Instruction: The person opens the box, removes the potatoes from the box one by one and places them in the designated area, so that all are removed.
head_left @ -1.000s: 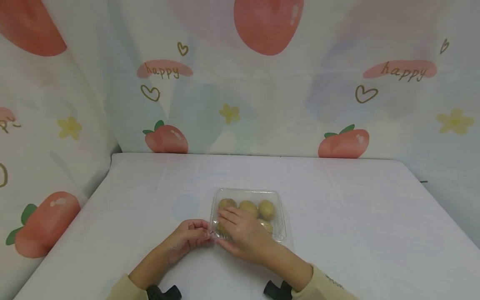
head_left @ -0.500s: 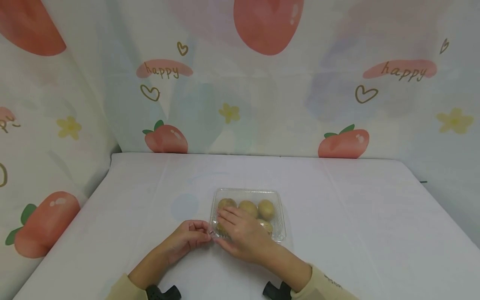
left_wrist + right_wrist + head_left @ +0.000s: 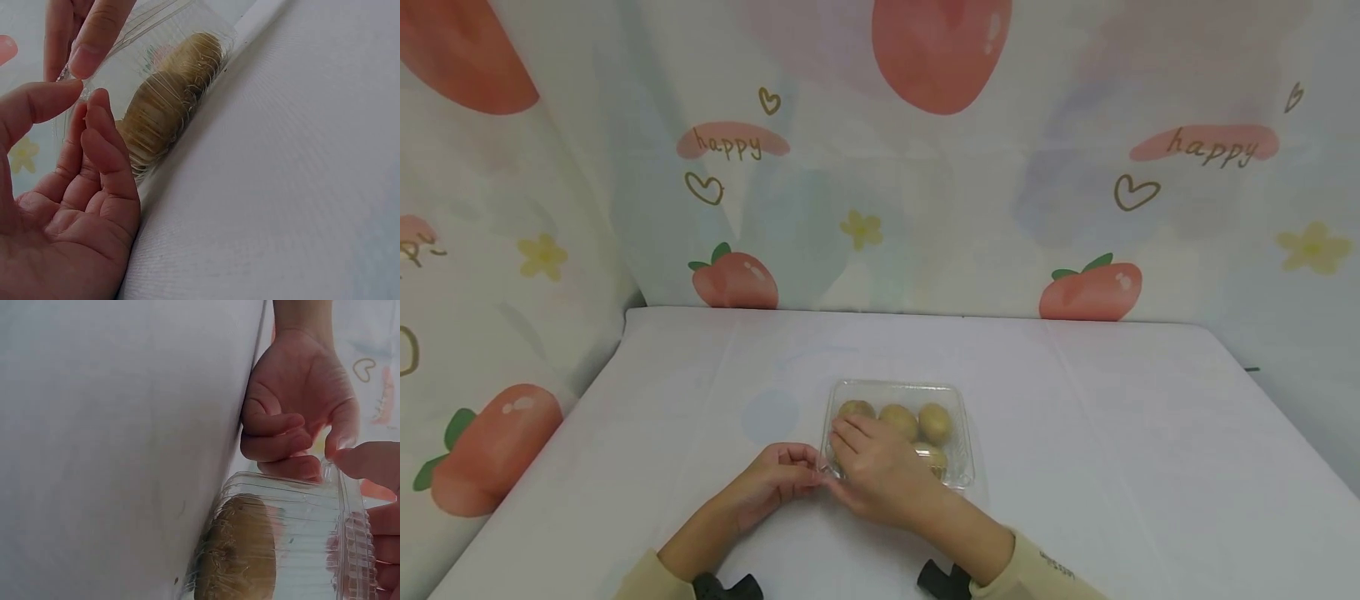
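Observation:
A clear plastic clamshell box (image 3: 891, 386) sits on the white-covered table, holding several yellow-brown oval fruits (image 3: 935, 423). At its near left corner my left hand (image 3: 775, 479) pinches the edge between thumb and fingertips. My right hand (image 3: 887, 475) lies across the lid with straight fingers, hiding the fruits on the near left. In the left wrist view, the right thumb (image 3: 90, 53) comes down to the same corner, right at the left thumb's tip. The right wrist view shows the box's ridged side (image 3: 300, 512) and the left hand's palm (image 3: 306, 381) beyond it.
The white tablecloth (image 3: 1120, 450) spreads around the box on all sides. Behind the table hangs a backdrop (image 3: 940, 192) printed with red fruits, hearts and flowers. A black wrist mount (image 3: 730, 587) sits at the left cuff, another mount (image 3: 946, 580) at the right.
My right hand has slid slightly left toward the box's near left corner and now covers the near left fruit. The left hand keeps its pinch, and the whole view has shifted a little.

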Demonstrator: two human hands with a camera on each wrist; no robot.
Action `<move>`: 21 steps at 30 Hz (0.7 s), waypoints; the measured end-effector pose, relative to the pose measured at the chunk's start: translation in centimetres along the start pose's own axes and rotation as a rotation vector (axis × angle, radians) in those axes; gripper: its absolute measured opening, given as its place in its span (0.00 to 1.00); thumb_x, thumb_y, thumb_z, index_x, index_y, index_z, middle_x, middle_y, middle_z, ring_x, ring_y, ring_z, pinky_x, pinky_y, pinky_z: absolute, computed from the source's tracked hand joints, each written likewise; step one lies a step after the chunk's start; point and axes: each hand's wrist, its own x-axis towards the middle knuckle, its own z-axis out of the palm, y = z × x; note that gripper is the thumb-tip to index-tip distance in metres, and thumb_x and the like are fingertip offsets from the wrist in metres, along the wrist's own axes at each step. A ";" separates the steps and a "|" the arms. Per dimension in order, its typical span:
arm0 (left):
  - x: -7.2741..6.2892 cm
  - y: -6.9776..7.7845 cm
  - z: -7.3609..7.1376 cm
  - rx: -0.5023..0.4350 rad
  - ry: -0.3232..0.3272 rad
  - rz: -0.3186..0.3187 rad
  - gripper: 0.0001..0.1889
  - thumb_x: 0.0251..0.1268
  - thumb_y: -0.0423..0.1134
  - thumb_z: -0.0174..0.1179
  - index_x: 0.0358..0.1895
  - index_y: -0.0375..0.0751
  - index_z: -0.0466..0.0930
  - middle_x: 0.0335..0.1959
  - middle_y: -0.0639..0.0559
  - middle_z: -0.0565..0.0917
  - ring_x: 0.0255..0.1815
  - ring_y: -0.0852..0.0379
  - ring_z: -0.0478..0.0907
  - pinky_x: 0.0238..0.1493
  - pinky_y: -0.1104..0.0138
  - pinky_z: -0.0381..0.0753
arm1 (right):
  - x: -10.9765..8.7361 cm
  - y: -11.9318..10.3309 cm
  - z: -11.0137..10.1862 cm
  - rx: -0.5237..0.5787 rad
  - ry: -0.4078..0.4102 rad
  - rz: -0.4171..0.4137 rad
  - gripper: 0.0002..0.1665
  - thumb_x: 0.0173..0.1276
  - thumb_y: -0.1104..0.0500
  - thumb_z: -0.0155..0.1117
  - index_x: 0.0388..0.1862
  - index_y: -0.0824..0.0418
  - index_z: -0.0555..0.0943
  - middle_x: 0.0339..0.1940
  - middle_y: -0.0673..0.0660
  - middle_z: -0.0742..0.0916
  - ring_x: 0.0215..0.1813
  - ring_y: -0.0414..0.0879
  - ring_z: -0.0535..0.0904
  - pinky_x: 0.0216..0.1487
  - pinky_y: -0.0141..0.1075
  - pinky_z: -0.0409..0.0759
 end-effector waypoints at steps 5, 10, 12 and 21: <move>-0.1 0.0 0.0 -0.010 0.009 -0.003 0.06 0.54 0.27 0.53 0.30 0.41 0.77 0.28 0.54 0.81 0.30 0.64 0.77 0.33 0.73 0.75 | 0.3 0.1 -0.1 -0.020 -0.022 -0.024 0.24 0.54 0.47 0.65 0.34 0.68 0.82 0.35 0.59 0.83 0.43 0.50 0.78 0.50 0.37 0.73; 0.0 0.0 0.0 -0.020 0.018 -0.008 0.06 0.54 0.26 0.54 0.30 0.41 0.77 0.27 0.54 0.81 0.30 0.64 0.76 0.33 0.73 0.75 | 0.5 0.1 -0.2 -0.036 -0.043 -0.030 0.24 0.51 0.46 0.66 0.34 0.68 0.82 0.34 0.59 0.83 0.42 0.50 0.78 0.49 0.37 0.73; 0.0 0.0 0.1 -0.021 0.021 -0.009 0.06 0.54 0.26 0.54 0.30 0.41 0.77 0.27 0.54 0.81 0.29 0.64 0.76 0.32 0.73 0.75 | 0.6 0.1 -0.3 -0.046 -0.059 -0.032 0.24 0.51 0.46 0.66 0.34 0.68 0.82 0.34 0.59 0.83 0.42 0.50 0.78 0.49 0.36 0.73; 0.0 -0.2 0.0 -0.008 0.017 -0.002 0.06 0.55 0.26 0.53 0.28 0.41 0.76 0.26 0.55 0.81 0.28 0.64 0.75 0.31 0.74 0.74 | 1.1 -0.1 -0.8 -0.154 -0.159 -0.086 0.23 0.50 0.46 0.63 0.32 0.66 0.83 0.33 0.58 0.84 0.42 0.49 0.78 0.50 0.36 0.72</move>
